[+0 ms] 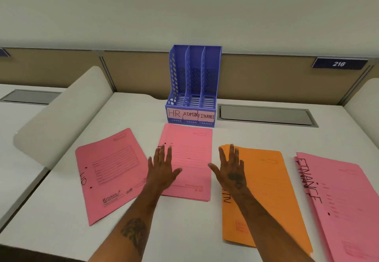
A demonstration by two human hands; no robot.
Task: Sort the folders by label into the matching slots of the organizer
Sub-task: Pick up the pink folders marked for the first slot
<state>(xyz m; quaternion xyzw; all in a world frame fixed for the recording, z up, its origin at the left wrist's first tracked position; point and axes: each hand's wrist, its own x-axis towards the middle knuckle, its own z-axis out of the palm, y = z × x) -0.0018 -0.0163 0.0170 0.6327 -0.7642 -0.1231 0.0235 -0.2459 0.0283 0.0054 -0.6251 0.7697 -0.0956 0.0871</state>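
Note:
A blue three-slot organizer (191, 89) stands at the back of the desk, its front labelled HR, ADMIN and FINANCE; all slots look empty. Four folder piles lie flat in front of it. A pink folder marked HR (110, 173) is at the left. A pink pile (190, 159) lies in the middle, its label hidden. An orange pile (264, 192) sits to the right, its label partly covered by my arm. A pink pile marked FINANCE (344, 204) is at the far right. My left hand (162, 167) is spread over the middle pink pile's left edge. My right hand (230, 167) is spread over the orange pile's left edge.
The white desk (61, 220) has a grey cable hatch (264, 115) right of the organizer. A curved white divider (61, 118) rises at the left. Tan partition panels run behind, with a blue sign reading 216 (339, 64).

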